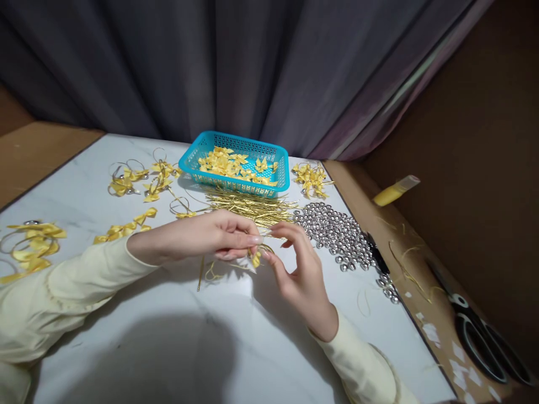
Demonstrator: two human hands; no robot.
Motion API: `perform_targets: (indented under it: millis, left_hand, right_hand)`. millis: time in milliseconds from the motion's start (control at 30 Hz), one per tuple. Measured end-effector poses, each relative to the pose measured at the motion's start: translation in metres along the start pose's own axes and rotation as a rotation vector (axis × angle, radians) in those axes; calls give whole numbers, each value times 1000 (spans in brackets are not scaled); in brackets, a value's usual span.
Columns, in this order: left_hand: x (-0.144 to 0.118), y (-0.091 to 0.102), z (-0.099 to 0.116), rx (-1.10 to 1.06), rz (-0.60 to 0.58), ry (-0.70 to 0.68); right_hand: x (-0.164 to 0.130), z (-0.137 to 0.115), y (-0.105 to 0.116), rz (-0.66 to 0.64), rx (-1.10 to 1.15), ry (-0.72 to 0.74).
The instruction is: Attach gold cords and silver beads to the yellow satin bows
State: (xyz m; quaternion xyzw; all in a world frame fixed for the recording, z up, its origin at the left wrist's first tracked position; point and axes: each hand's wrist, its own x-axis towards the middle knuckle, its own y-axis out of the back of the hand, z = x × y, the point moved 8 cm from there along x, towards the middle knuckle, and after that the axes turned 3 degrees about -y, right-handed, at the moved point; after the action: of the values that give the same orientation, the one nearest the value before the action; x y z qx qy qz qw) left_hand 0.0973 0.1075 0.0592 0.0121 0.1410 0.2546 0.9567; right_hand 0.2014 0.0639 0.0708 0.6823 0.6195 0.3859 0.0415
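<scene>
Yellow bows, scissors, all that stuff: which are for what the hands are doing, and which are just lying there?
Probably for the job:
yellow bow at the left hand and right hand
bows in the blue basket
gold strands
silver beads

Probably just lying about:
scissors
paper scraps
yellow tube

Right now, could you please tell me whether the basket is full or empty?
The basket is partly filled: yellow bows lie inside, with gaps between them.

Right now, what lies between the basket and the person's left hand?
In the head view, a loose pile of gold strands lies between the basket and the left hand.
</scene>
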Motion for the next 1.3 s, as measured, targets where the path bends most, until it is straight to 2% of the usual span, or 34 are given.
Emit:
perform_targets:
  millis: [100,233,467,633,867,1100,1300]
  left_hand:
    - [2,-2,-2,-115,2,-1]
    - [4,-9,0,-300,-51,-44]
    - [6,-17,-8,-550,-132,-21]
    - [8,-21,-13,-603,-174,22]
    - [11,-23,-16,-681,-183,25]
    - [11,-22,-18,-687,-171,44]
    - [10,-20,-16,-620,-146,41]
  right_hand:
    - [-2,-9,6,59,-31,54]
    - [-3,-14,-5,-61,34,108]
    - [-5,-8,-20,-173,77,50]
    - [-7,-2,-24,-208,64,-13]
    - [-9,-5,-27,-257,-24,37]
    - [-9,-8,-27,-250,-83,96]
    - [-6,-8,-23,-216,-115,70]
